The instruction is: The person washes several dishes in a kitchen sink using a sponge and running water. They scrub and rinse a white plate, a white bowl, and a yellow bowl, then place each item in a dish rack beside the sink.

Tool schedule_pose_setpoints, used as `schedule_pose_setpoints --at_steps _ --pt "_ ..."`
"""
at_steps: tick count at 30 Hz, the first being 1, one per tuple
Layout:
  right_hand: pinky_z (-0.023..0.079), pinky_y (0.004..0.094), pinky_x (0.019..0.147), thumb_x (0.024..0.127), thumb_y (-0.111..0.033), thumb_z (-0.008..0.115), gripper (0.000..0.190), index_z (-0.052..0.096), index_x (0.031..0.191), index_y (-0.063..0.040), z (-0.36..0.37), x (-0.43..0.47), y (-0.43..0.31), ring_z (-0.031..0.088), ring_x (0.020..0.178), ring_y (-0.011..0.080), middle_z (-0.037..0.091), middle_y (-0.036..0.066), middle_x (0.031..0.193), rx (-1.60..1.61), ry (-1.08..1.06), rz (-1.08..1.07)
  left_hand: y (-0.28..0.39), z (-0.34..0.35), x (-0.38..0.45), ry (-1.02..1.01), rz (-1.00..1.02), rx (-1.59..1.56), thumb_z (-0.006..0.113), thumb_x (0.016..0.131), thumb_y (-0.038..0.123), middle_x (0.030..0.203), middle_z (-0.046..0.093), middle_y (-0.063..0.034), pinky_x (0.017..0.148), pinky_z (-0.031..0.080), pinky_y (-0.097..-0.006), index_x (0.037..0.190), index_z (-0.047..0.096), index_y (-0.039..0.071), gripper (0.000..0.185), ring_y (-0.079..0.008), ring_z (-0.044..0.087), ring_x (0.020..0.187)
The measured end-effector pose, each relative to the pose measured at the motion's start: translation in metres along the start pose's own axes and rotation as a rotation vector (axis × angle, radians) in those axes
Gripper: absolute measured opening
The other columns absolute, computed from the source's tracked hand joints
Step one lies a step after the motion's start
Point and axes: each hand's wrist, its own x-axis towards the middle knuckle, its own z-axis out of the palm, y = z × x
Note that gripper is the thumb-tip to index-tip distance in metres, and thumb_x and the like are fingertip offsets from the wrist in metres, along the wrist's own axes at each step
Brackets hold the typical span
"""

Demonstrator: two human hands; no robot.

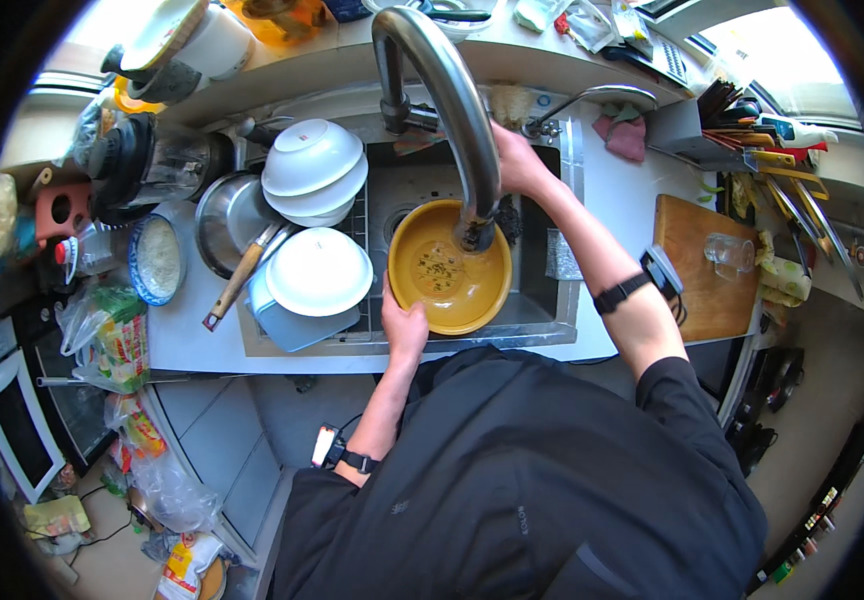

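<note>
A yellow bowl [488, 296] with a dark floral pattern on its bottom is over the stainless-steel sink [540, 300]. My left hand [406, 324] grips its near-left rim, thumb on top. The tall curved faucet [432, 52] reaches over the bowl, its spout head just above the inside. Whether water is running I cannot tell. My right hand [519, 161] is at the back of the sink, beside the faucet neck. Its fingers are partly hidden behind the metal, so what they touch is unclear.
Stacked white bowls [310, 161] and another upturned white bowl [319, 271] on a blue container [300, 326] stand left of the sink. Beside them are a saucepan [225, 217] and a blender [176, 161]. On the right, a cutting board [683, 277] holds a glass mug [728, 253].
</note>
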Motion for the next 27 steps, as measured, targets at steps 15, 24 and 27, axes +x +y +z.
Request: schedule_pose_setpoints --at_steps 15,24,27 --pt "0.049 0.0525 0.084 0.083 -0.016 0.067 0.042 0.055 0.122 -0.01 0.048 -0.221 0.067 0.057 0.1 0.0414 0.055 0.019 0.115 -0.626 0.381 0.464 -0.022 -0.016 -0.003 -0.06 -0.023 -0.054 0.048 0.077 -0.015 0.144 0.049 -0.0162 0.114 0.034 -0.0344 0.148 0.037 0.002 0.074 -0.0268 0.047 0.135" --pt "0.049 0.0303 0.056 0.087 0.009 0.038 0.029 0.057 0.099 -0.01 0.047 -0.187 -0.016 0.057 0.069 0.0185 0.061 0.008 0.092 1.081 0.511 0.674 -0.011 -0.029 -0.016 -0.05 0.006 -0.101 0.049 0.076 -0.015 0.141 0.05 -0.0167 0.113 0.036 -0.0354 0.146 0.038 -0.001 0.073 -0.0275 0.048 0.133" --pt "0.048 0.0296 0.056 0.094 -0.004 0.042 0.015 0.057 0.094 -0.01 0.046 -0.18 -0.042 0.057 0.067 0.0184 0.059 0.006 0.085 1.351 0.359 0.596 -0.009 -0.029 -0.018 -0.074 -0.015 -0.164 0.047 0.077 -0.015 0.144 0.048 -0.0171 0.113 0.034 -0.0352 0.149 0.035 0.001 0.075 -0.027 0.047 0.135"
